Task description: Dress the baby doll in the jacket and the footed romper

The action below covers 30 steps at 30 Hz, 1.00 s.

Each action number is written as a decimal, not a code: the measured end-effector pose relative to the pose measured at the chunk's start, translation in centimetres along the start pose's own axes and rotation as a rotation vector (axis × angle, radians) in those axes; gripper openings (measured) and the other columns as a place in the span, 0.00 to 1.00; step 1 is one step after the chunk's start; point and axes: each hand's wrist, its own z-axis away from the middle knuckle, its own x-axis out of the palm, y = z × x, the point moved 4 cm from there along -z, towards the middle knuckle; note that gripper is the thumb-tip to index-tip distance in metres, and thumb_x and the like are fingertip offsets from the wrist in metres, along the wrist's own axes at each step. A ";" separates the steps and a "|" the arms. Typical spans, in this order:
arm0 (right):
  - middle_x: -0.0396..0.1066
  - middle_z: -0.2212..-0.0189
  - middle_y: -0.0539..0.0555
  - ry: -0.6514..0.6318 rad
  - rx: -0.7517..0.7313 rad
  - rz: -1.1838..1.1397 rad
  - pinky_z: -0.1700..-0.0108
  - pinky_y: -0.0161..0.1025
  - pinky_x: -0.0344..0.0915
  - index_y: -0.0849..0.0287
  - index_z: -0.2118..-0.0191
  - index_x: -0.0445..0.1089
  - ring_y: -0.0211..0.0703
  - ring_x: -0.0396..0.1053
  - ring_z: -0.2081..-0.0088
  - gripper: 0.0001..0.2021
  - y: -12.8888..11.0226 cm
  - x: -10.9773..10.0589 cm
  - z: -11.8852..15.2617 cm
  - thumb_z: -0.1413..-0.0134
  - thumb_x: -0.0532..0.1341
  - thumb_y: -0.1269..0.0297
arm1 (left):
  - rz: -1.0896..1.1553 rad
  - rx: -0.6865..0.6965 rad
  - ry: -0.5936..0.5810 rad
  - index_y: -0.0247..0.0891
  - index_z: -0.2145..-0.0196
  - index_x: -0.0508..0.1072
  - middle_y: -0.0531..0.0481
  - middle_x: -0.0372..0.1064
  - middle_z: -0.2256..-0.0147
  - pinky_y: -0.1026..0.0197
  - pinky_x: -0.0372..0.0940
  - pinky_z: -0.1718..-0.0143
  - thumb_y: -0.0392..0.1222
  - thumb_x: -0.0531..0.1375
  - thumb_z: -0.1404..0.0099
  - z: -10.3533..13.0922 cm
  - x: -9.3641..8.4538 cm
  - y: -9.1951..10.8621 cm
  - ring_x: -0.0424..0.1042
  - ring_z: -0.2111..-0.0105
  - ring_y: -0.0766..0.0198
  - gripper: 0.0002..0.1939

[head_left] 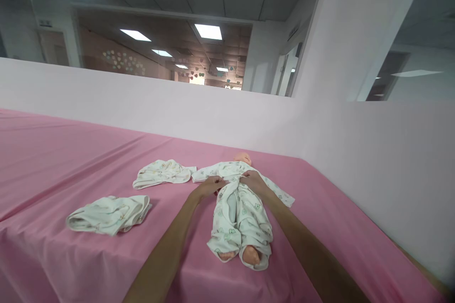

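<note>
A baby doll (242, 157) lies on its back on the pink sheet, head toward the wall, in a white patterned top (227, 168) and matching trousers (255, 213). Its feet show at the trouser hems. My left hand (212, 185) is at the left side of the doll's waist, fingers closed on the clothing there. On the other side of the waist, my right hand (254, 181) has its fingers bent and pressed together on the cloth. Both sleeves of the top spread outward. Which layer each hand pinches is too small to tell.
Two folded white patterned garments lie on the left, one farther back (163, 173) and one nearer (109, 214). The pink sheet (71, 151) covers the table up to a white wall with windows (159, 52) above.
</note>
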 end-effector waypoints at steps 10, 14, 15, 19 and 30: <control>0.68 0.75 0.49 -0.217 0.047 -0.132 0.69 0.35 0.57 0.60 0.74 0.71 0.38 0.61 0.71 0.16 2.1 -3.3 3.4 0.59 0.68 0.51 | 0.164 -0.013 -0.132 0.36 0.75 0.69 0.54 0.64 0.76 0.63 0.58 0.71 0.57 0.65 0.47 0.9 0.0 0.9 0.62 0.75 0.68 0.19; 0.70 0.70 0.52 -0.225 0.010 -0.200 0.64 0.36 0.60 0.60 0.69 0.72 0.40 0.64 0.67 0.17 2.1 -3.8 4.2 0.56 0.66 0.49 | 0.212 -0.057 -0.207 0.36 0.74 0.70 0.57 0.59 0.80 0.66 0.47 0.80 0.53 0.67 0.48 0.6 0.5 1.2 0.53 0.83 0.73 0.18; 0.70 0.69 0.52 -0.224 -0.005 -0.217 0.63 0.37 0.60 0.60 0.68 0.72 0.40 0.64 0.67 0.18 1.9 -3.8 4.3 0.55 0.66 0.49 | 0.217 -0.063 -0.217 0.36 0.73 0.70 0.58 0.58 0.81 0.66 0.44 0.81 0.52 0.68 0.48 0.6 0.5 1.3 0.50 0.84 0.74 0.17; 0.69 0.68 0.51 -0.199 -0.057 -0.262 0.64 0.36 0.59 0.59 0.65 0.70 0.39 0.63 0.67 0.18 0.7 -3.4 4.1 0.52 0.63 0.47 | 0.228 -0.071 -0.218 0.37 0.66 0.74 0.55 0.67 0.76 0.67 0.51 0.80 0.47 0.70 0.50 0.5 0.8 1.7 0.58 0.82 0.73 0.17; 0.50 0.82 0.44 -0.127 -0.028 -0.145 0.72 0.36 0.44 0.58 0.82 0.56 0.34 0.45 0.77 0.24 4.0 -3.5 5.6 0.53 0.62 0.43 | 0.265 -0.028 -0.093 0.34 0.66 0.77 0.44 0.77 0.65 0.60 0.65 0.58 0.44 0.71 0.51 -0.7 -1.7 -0.1 0.74 0.63 0.58 0.16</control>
